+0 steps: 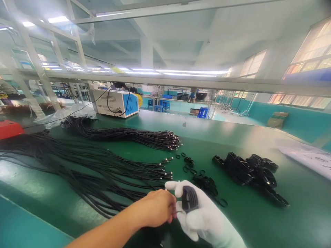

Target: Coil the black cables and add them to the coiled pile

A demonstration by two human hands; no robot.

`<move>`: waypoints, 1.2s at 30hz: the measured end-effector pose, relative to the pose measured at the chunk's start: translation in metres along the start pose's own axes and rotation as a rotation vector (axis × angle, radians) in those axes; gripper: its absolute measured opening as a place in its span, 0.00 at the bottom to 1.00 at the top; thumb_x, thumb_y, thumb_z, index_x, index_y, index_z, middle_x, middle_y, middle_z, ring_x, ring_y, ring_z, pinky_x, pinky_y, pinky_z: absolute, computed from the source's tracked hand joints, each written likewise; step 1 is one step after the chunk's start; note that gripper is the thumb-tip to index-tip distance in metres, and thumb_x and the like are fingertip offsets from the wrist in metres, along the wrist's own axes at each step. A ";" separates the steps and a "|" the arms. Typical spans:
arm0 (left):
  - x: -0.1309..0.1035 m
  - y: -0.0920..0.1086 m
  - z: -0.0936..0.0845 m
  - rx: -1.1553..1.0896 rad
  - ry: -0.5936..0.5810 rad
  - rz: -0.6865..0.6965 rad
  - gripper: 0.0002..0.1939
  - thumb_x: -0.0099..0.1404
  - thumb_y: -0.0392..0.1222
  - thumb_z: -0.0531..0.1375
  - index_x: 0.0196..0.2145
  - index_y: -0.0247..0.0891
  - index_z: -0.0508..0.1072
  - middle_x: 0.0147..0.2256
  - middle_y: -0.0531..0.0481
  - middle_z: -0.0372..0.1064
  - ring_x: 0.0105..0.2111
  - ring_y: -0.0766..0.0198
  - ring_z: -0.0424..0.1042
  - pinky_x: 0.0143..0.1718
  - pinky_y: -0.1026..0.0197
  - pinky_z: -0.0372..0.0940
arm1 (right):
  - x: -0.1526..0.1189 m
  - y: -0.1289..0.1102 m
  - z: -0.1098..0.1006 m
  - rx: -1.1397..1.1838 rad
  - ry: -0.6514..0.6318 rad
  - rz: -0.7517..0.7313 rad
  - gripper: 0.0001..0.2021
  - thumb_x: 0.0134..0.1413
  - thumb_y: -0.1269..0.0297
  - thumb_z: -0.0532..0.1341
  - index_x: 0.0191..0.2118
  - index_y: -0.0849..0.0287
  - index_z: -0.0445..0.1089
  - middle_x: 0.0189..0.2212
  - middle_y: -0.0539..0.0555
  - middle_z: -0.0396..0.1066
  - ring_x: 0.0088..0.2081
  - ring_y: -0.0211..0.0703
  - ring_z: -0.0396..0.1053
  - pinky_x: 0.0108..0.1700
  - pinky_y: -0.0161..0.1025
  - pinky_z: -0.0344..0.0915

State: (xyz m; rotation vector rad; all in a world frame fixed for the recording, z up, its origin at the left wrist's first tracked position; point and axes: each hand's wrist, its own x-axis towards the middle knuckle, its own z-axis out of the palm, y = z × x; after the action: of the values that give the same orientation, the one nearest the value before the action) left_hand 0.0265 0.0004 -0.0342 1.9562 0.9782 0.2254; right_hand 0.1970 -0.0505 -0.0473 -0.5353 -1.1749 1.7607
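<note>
My right hand [200, 215], in a white glove, holds a small coil of black cable [190, 198] wound in several turns. Right beside it, my bare left hand [160, 206] is closed, its fingertips close to the coil. A short dark strand of the cable shows between the two hands; the left fingertips are partly hidden. Just beyond the hands lies a scatter of small black rings [207, 184]. Long straight black cables [124, 170] stretch in from the left, their metal plugs pointing toward the hands.
Behind lies another thick bundle of black cables [129, 135]. Coiled cables [243, 168] are piled on the right of the green table [292, 172]. A white and blue machine [116, 102] stands at the back, and a red object [10, 129] at the left edge. A metal rail [165, 81] crosses above.
</note>
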 end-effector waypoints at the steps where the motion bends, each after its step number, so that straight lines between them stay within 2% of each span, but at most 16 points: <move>1: -0.004 0.000 0.001 -0.048 -0.012 -0.013 0.08 0.53 0.34 0.52 0.24 0.38 0.70 0.22 0.53 0.68 0.23 0.65 0.66 0.24 0.66 0.60 | -0.001 0.001 -0.003 0.085 -0.026 -0.042 0.21 0.36 0.69 0.64 0.39 0.55 0.58 0.42 0.54 0.67 0.14 0.25 0.56 0.13 0.27 0.47; 4: -0.017 0.005 -0.003 -0.368 0.014 0.001 0.09 0.53 0.33 0.54 0.34 0.37 0.67 0.28 0.53 0.69 0.29 0.65 0.68 0.28 0.65 0.64 | -0.001 0.003 -0.007 0.178 -0.101 -0.101 0.20 0.41 0.63 0.66 0.40 0.54 0.58 0.34 0.52 0.70 0.14 0.26 0.57 0.14 0.26 0.49; 7: -0.021 0.016 -0.006 -0.666 0.153 0.036 0.11 0.50 0.33 0.60 0.32 0.37 0.63 0.27 0.53 0.68 0.29 0.66 0.67 0.29 0.64 0.64 | 0.001 0.003 -0.005 0.174 -0.141 -0.103 0.22 0.40 0.61 0.69 0.40 0.53 0.57 0.31 0.51 0.71 0.15 0.28 0.60 0.15 0.26 0.51; 11: -0.012 0.028 0.001 -0.767 0.262 0.046 0.11 0.49 0.32 0.62 0.28 0.36 0.61 0.25 0.53 0.69 0.24 0.69 0.63 0.25 0.66 0.60 | 0.001 0.007 -0.003 0.109 -0.134 -0.107 0.23 0.41 0.59 0.69 0.41 0.54 0.57 0.25 0.50 0.71 0.16 0.31 0.62 0.16 0.25 0.52; 15: -0.001 0.030 0.012 -0.836 0.297 0.085 0.11 0.50 0.32 0.63 0.27 0.36 0.61 0.21 0.56 0.66 0.21 0.72 0.61 0.25 0.67 0.58 | 0.001 0.011 -0.005 0.084 -0.107 -0.097 0.25 0.41 0.57 0.69 0.42 0.55 0.58 0.22 0.50 0.70 0.15 0.30 0.61 0.17 0.25 0.52; 18: 0.003 0.028 0.015 -0.866 0.317 0.108 0.12 0.52 0.34 0.64 0.28 0.36 0.61 0.23 0.56 0.67 0.23 0.71 0.62 0.27 0.67 0.59 | 0.001 0.011 -0.007 0.095 -0.101 -0.100 0.23 0.42 0.59 0.68 0.43 0.55 0.58 0.22 0.50 0.70 0.16 0.31 0.61 0.18 0.25 0.53; 20: 0.001 0.028 0.013 -0.812 0.355 0.124 0.10 0.54 0.36 0.62 0.30 0.37 0.63 0.27 0.53 0.69 0.27 0.68 0.65 0.30 0.65 0.61 | 0.001 0.010 -0.008 0.109 -0.075 -0.101 0.24 0.42 0.61 0.67 0.46 0.55 0.58 0.23 0.50 0.70 0.16 0.31 0.61 0.18 0.26 0.53; 22: -0.004 0.032 0.007 -0.631 0.458 0.145 0.05 0.57 0.36 0.59 0.33 0.39 0.66 0.33 0.51 0.71 0.32 0.66 0.67 0.34 0.63 0.61 | 0.001 0.009 -0.009 0.108 -0.033 -0.079 0.28 0.42 0.62 0.66 0.50 0.57 0.57 0.23 0.50 0.69 0.17 0.31 0.61 0.19 0.27 0.54; 24: -0.010 0.037 -0.001 -0.358 0.522 0.184 0.12 0.58 0.33 0.57 0.40 0.43 0.70 0.39 0.52 0.71 0.36 0.64 0.66 0.38 0.62 0.60 | 0.002 0.009 -0.010 0.091 -0.022 -0.034 0.31 0.43 0.64 0.65 0.54 0.60 0.56 0.23 0.51 0.69 0.17 0.31 0.61 0.20 0.28 0.54; 26: -0.014 0.042 -0.010 -0.121 0.459 0.246 0.22 0.55 0.30 0.55 0.46 0.50 0.71 0.43 0.55 0.71 0.39 0.63 0.65 0.41 0.62 0.59 | 0.003 0.011 -0.011 0.092 -0.045 0.007 0.31 0.43 0.65 0.65 0.54 0.64 0.56 0.21 0.51 0.68 0.16 0.32 0.61 0.18 0.28 0.54; 27: -0.014 0.043 -0.013 -0.051 0.405 0.272 0.24 0.55 0.29 0.55 0.47 0.51 0.71 0.43 0.56 0.71 0.40 0.63 0.65 0.43 0.62 0.59 | 0.004 0.013 -0.011 0.114 -0.068 0.013 0.29 0.44 0.63 0.65 0.52 0.65 0.58 0.21 0.52 0.68 0.15 0.32 0.60 0.17 0.27 0.54; 30: -0.008 0.039 -0.021 -0.043 0.295 0.254 0.18 0.56 0.34 0.56 0.43 0.48 0.75 0.37 0.54 0.71 0.32 0.66 0.65 0.36 0.64 0.60 | 0.007 0.018 -0.011 0.240 -0.103 0.054 0.25 0.52 0.49 0.58 0.47 0.66 0.62 0.23 0.56 0.69 0.16 0.35 0.64 0.17 0.29 0.58; 32: -0.001 0.032 -0.024 -0.123 0.248 0.194 0.15 0.56 0.38 0.58 0.42 0.44 0.75 0.31 0.54 0.68 0.26 0.68 0.62 0.28 0.66 0.59 | 0.010 0.021 -0.011 0.295 -0.027 0.114 0.26 0.56 0.43 0.50 0.44 0.65 0.63 0.28 0.59 0.70 0.24 0.40 0.69 0.21 0.33 0.65; 33: 0.002 0.029 -0.025 -0.148 0.235 0.167 0.15 0.55 0.40 0.58 0.41 0.42 0.75 0.29 0.55 0.66 0.25 0.68 0.60 0.26 0.66 0.58 | 0.011 0.021 -0.010 0.282 0.041 0.128 0.27 0.56 0.43 0.49 0.45 0.64 0.63 0.32 0.59 0.69 0.28 0.42 0.70 0.24 0.36 0.68; 36: 0.011 0.022 -0.023 -0.112 0.313 0.092 0.11 0.53 0.43 0.60 0.36 0.39 0.75 0.24 0.55 0.64 0.24 0.67 0.61 0.24 0.66 0.56 | 0.015 0.023 -0.009 0.034 0.291 0.075 0.28 0.49 0.48 0.60 0.52 0.59 0.58 0.45 0.60 0.63 0.34 0.43 0.69 0.28 0.41 0.70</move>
State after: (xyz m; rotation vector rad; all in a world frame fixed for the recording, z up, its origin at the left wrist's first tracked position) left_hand 0.0338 0.0170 -0.0062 1.8992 1.0493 0.6406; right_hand 0.1864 -0.0358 -0.0697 -0.7953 -0.9304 1.6942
